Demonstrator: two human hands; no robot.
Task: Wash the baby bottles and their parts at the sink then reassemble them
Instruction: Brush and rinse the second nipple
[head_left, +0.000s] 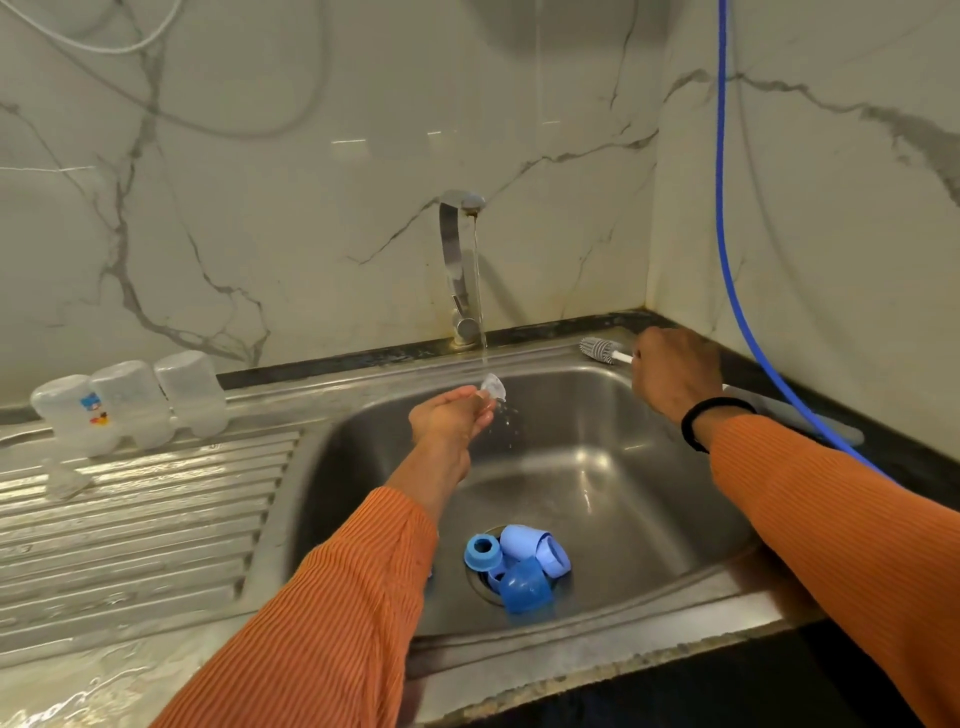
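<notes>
A clear teat (492, 387) is pinched in the left hand (453, 418) under the tap (460, 270) stream. The brush (602, 351), lying lengthwise along the sink (597, 467) rim, is gripped by the right hand (675, 371), the nearer one. Blue caps (514, 566) are noted at the drain.

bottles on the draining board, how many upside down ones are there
3, standing neck down in a row at the back of the draining board, left of the sink: left bottle with a cartoon print, middle bottle, right bottle. None seems hidden.
</notes>
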